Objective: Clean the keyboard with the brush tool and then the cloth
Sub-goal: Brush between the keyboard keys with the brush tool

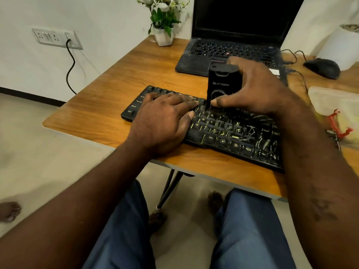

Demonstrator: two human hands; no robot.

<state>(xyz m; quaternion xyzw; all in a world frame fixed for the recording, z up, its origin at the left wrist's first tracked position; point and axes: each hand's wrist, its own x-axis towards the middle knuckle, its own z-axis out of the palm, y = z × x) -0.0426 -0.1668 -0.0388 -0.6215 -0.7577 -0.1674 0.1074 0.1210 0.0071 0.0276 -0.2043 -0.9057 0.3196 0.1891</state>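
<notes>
Our right hand [258, 90] grips the black brush tool [223, 86] upright on the keyboard [223, 133], which lies on the wooden table [108, 105]. Our left hand [165, 117] rests flat, fingers straight, on the keyboard's left half.

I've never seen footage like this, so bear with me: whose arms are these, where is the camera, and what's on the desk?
A person wears a camera on the head, so this single picture looks down at their own arms. The left hand lies flat on the black keyboard. The right hand grips a black brush tool, stood upright on the keys. Behind them on the wooden table are an open laptop, a mouse and a pot of flowers; a plastic bag lies at right.
</notes>
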